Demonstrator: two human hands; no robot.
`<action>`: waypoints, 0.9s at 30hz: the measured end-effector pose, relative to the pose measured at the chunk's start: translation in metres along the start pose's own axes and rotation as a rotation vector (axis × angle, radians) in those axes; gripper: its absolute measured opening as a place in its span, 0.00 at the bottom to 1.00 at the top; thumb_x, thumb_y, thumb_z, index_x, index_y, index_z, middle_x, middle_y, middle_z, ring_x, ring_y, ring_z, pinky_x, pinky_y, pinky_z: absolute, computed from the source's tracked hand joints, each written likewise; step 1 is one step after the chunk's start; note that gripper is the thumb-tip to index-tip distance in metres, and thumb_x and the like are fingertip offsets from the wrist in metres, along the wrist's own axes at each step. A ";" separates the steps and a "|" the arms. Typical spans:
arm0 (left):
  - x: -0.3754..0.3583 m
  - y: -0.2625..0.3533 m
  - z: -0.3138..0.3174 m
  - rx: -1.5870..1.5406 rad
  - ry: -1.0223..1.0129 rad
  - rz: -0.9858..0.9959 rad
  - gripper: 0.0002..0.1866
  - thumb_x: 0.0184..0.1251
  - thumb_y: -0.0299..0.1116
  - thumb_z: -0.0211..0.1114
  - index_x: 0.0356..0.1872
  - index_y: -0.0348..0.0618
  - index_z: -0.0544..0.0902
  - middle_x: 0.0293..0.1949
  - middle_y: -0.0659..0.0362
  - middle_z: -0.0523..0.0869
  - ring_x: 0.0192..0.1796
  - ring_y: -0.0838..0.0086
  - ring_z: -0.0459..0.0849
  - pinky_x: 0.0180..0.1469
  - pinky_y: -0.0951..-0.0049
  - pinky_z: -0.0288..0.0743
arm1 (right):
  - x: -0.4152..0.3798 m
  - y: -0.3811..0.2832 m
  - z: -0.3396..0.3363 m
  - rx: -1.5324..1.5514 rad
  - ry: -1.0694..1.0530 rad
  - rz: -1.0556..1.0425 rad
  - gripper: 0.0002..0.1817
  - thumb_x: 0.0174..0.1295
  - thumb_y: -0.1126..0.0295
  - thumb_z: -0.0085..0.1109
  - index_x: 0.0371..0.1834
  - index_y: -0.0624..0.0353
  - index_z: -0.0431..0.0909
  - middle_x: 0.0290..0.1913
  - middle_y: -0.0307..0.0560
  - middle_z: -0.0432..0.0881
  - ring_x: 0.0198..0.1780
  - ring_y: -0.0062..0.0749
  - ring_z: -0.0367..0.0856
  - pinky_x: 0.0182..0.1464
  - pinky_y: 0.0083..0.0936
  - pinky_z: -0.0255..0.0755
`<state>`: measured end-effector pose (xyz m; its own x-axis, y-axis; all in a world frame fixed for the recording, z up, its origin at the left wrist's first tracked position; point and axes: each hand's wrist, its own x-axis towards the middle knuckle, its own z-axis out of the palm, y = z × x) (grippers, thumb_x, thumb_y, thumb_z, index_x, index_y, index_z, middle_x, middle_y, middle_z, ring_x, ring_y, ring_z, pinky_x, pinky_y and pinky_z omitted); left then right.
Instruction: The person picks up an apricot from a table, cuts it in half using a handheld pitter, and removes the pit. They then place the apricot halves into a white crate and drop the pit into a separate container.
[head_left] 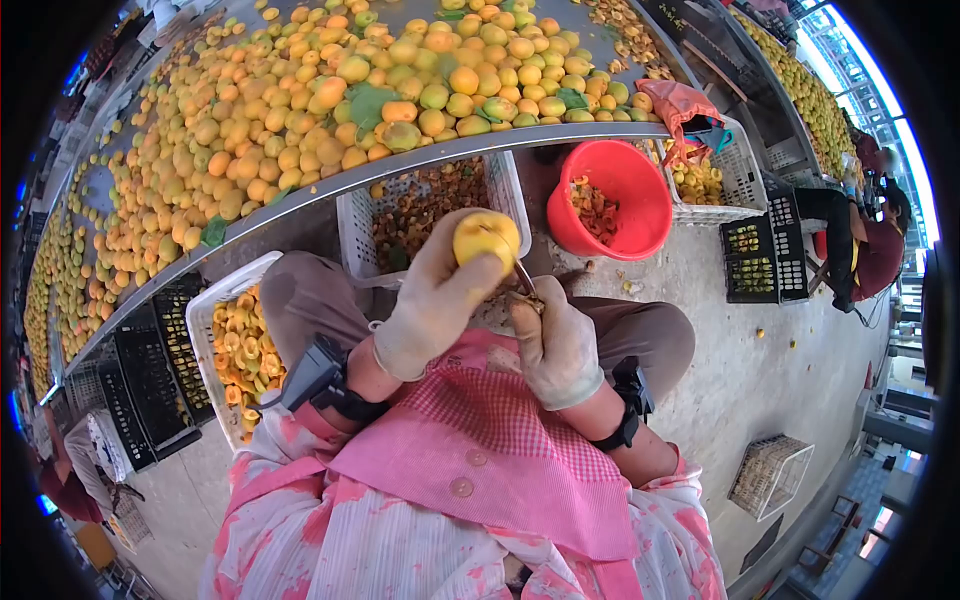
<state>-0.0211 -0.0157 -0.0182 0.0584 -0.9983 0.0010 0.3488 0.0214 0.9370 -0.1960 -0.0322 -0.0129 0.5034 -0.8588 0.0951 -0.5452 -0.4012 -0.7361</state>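
My gloved left hand [432, 300] holds a yellow apricot [487, 238] up in front of me, fingers wrapped under it. My gloved right hand [556, 345] grips a small knife [525, 284] whose blade points up at the fruit's lower right side. Both hands are above my lap, which a pink checked apron [480, 420] covers. A black band sits on each wrist.
A long table [420, 155] heaped with apricots runs ahead. Below it stand a white crate [355, 215] of pits, a white crate [205, 325] of halved fruit at left, a red bucket [640, 205], and black crates [765, 250]. Another person [870, 250] sits at right.
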 end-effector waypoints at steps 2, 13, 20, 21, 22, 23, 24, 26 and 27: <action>0.001 -0.005 -0.001 -0.073 0.006 -0.001 0.21 0.73 0.33 0.59 0.63 0.37 0.69 0.53 0.57 0.80 0.54 0.74 0.79 0.58 0.74 0.73 | 0.001 -0.003 0.000 0.020 -0.006 0.001 0.13 0.71 0.59 0.53 0.46 0.58 0.69 0.25 0.60 0.78 0.28 0.61 0.80 0.29 0.48 0.73; 0.001 0.000 0.002 -0.140 0.030 -0.172 0.20 0.77 0.36 0.52 0.62 0.33 0.72 0.56 0.54 0.80 0.60 0.70 0.76 0.64 0.71 0.67 | 0.015 0.000 0.011 0.034 0.010 -0.023 0.15 0.72 0.59 0.51 0.48 0.59 0.68 0.27 0.59 0.79 0.30 0.59 0.81 0.30 0.47 0.74; 0.002 -0.025 -0.015 0.404 0.156 0.244 0.21 0.77 0.41 0.54 0.60 0.34 0.73 0.53 0.53 0.81 0.56 0.65 0.79 0.62 0.69 0.70 | 0.022 -0.009 0.022 -0.023 0.018 -0.044 0.15 0.72 0.58 0.50 0.48 0.59 0.67 0.25 0.59 0.78 0.30 0.59 0.81 0.30 0.47 0.74; 0.008 -0.027 -0.024 0.385 0.198 0.171 0.22 0.78 0.44 0.52 0.60 0.35 0.73 0.52 0.52 0.81 0.55 0.63 0.80 0.61 0.68 0.71 | 0.021 -0.011 0.021 -0.052 -0.009 -0.010 0.16 0.72 0.58 0.51 0.49 0.59 0.67 0.24 0.59 0.78 0.30 0.59 0.81 0.30 0.48 0.74; 0.011 -0.029 -0.029 0.365 0.240 0.097 0.23 0.79 0.47 0.50 0.60 0.36 0.73 0.52 0.51 0.81 0.54 0.61 0.80 0.60 0.67 0.72 | 0.020 -0.012 0.021 -0.052 -0.010 -0.010 0.16 0.72 0.58 0.51 0.49 0.59 0.67 0.24 0.59 0.78 0.30 0.59 0.81 0.30 0.48 0.74; 0.009 -0.031 -0.029 0.364 0.240 0.097 0.23 0.79 0.47 0.50 0.60 0.36 0.73 0.52 0.51 0.81 0.54 0.61 0.80 0.60 0.67 0.72 | 0.019 -0.014 0.021 -0.054 -0.015 -0.003 0.16 0.72 0.58 0.51 0.49 0.59 0.67 0.24 0.59 0.79 0.30 0.60 0.81 0.30 0.48 0.74; 0.008 -0.018 -0.021 0.261 0.200 0.082 0.25 0.80 0.50 0.46 0.60 0.37 0.73 0.52 0.51 0.82 0.54 0.62 0.80 0.60 0.66 0.72 | 0.019 -0.015 0.021 -0.056 -0.021 0.004 0.16 0.72 0.58 0.51 0.49 0.59 0.67 0.24 0.60 0.79 0.30 0.60 0.81 0.30 0.48 0.74; 0.007 -0.022 -0.019 0.156 0.165 0.063 0.27 0.81 0.52 0.42 0.60 0.37 0.72 0.51 0.51 0.82 0.53 0.63 0.80 0.60 0.65 0.73 | 0.019 -0.015 0.023 -0.053 -0.038 0.034 0.16 0.72 0.58 0.50 0.51 0.60 0.67 0.25 0.60 0.80 0.30 0.60 0.82 0.30 0.49 0.75; 0.010 -0.031 -0.020 0.252 0.154 0.068 0.28 0.82 0.53 0.40 0.61 0.37 0.72 0.52 0.51 0.82 0.54 0.64 0.80 0.60 0.66 0.72 | 0.021 -0.015 0.024 -0.049 -0.046 0.063 0.17 0.72 0.58 0.50 0.52 0.60 0.67 0.26 0.60 0.80 0.31 0.60 0.82 0.31 0.49 0.75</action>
<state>-0.0121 -0.0256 -0.0540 0.2214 -0.9747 0.0317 0.0969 0.0543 0.9938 -0.1608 -0.0366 -0.0158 0.4966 -0.8678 0.0183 -0.6081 -0.3628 -0.7062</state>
